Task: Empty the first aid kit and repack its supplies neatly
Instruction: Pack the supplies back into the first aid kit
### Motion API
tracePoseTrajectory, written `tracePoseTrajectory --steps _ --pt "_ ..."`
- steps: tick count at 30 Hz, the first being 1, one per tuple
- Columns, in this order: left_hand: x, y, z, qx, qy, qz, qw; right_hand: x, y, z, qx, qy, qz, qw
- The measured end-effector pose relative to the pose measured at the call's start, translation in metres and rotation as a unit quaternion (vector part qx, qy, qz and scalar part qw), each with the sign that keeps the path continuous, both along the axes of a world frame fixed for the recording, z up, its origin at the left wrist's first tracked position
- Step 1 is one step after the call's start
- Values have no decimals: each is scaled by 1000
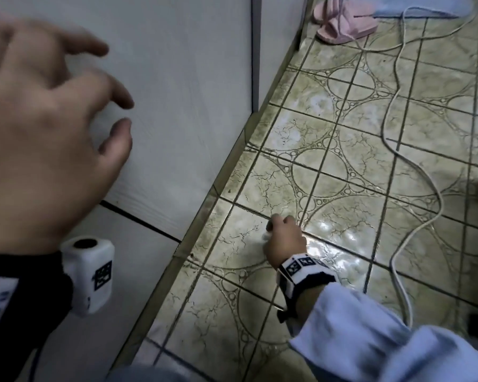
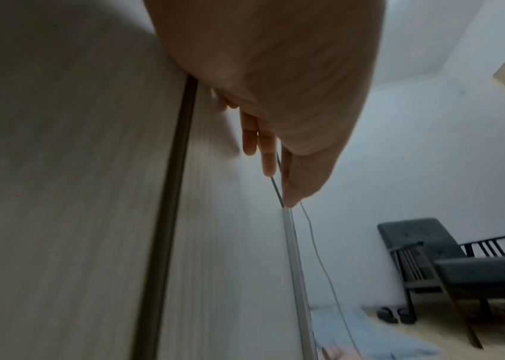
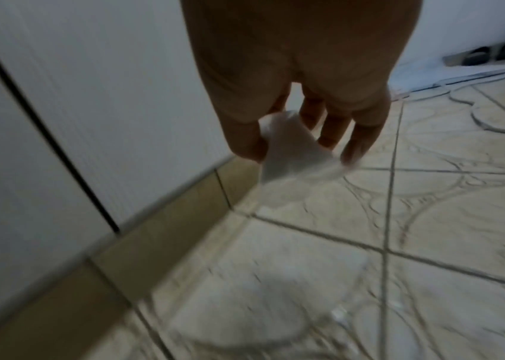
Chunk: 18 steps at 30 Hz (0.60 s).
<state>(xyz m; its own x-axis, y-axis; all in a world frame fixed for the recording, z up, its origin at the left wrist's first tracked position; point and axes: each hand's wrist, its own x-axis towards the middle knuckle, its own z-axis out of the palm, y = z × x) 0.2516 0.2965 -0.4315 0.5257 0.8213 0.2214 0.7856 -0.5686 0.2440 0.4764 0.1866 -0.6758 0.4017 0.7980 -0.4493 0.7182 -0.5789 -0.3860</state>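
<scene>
My right hand (image 1: 283, 238) is low over the patterned tile floor (image 1: 342, 166), close to the cabinet's base. Its thumb and fingers pinch a small white soft piece (image 3: 288, 146), like a tissue or gauze pad; a bit of the same white piece (image 1: 266, 235) shows under the knuckles in the head view. My left hand (image 1: 47, 128) is raised near the camera in front of the white cabinet doors (image 1: 182, 106), fingers spread and loosely bent, holding nothing. No first aid kit shows in any view.
A white cable (image 1: 398, 139) snakes across the floor at right. Pink slippers (image 1: 345, 20) lie at the far end beside a pale blue mat (image 1: 425, 6). A dark armchair (image 2: 460, 263) and black sandals (image 2: 396, 315) stand by the wall.
</scene>
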Motion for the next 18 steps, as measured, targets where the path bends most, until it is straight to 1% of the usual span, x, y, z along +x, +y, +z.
tracePoseTrajectory --steps 1,2,3,5,8,10,12,14,16,18 --pt "13 -3 8 39 7 17 999 -5 5 20 41 24 -33 998" --pt "20 -11 15 68 -1 18 998 -8 7 41 70 43 -62 995" --pt "22 -16 22 81 -9 4 997 -11 6 59 104 55 -74 990" --pt "31 -28 36 87 -6 23 996 -14 0 96 157 76 -83 981" --pt "41 -43 54 27 9 57 998 -12 -18 151 196 98 -95 971" --pt "50 -60 69 -41 28 69 996 -12 -34 190 191 113 -107 969" --pt "60 -80 92 -107 54 59 991 -12 -51 231 183 123 -121 968" --pt "68 -103 127 -172 86 50 980 -12 -66 276 174 137 -147 964" --pt "75 -124 166 -224 113 34 967 -14 -80 329 165 168 -170 957" --pt "80 -143 211 -257 132 20 957 -15 -93 384 170 215 -161 948"
